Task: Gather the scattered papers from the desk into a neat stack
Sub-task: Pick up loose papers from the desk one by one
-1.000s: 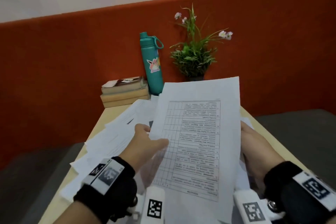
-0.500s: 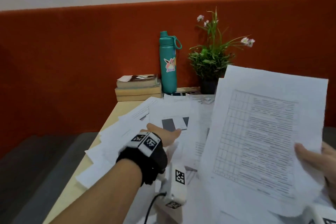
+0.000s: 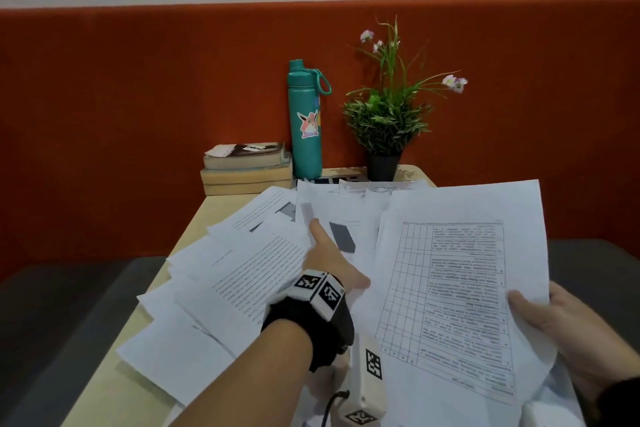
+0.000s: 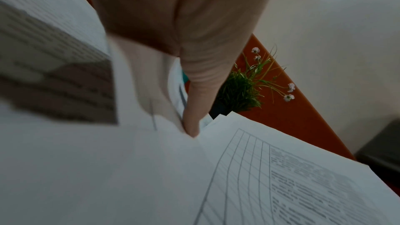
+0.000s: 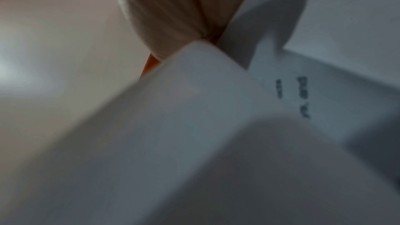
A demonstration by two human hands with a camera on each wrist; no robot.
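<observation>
White printed papers [image 3: 214, 270] lie scattered and overlapping across the beige desk [image 3: 100, 392]. My right hand [image 3: 530, 308] grips a stack of sheets [image 3: 457, 288] at its right edge, thumb on top, and holds it tilted above the desk's right side. The top sheet carries a printed table. My left hand [image 3: 332, 260] reaches over the middle of the pile with index finger straight and thumb spread. In the left wrist view a fingertip [image 4: 192, 131] touches a sheet. A text page [image 3: 263, 274] lies against that hand's left side and hides its other fingers.
At the back of the desk stand a teal bottle [image 3: 306, 121], a potted plant [image 3: 384, 121] and a pile of books [image 3: 247, 166], all against an orange partition [image 3: 138, 114]. Grey surfaces [image 3: 52, 322] flank the desk on both sides.
My left hand let go of the stack and reached forward over the scattered sheets. My right hand carried the stack from the middle to the right.
</observation>
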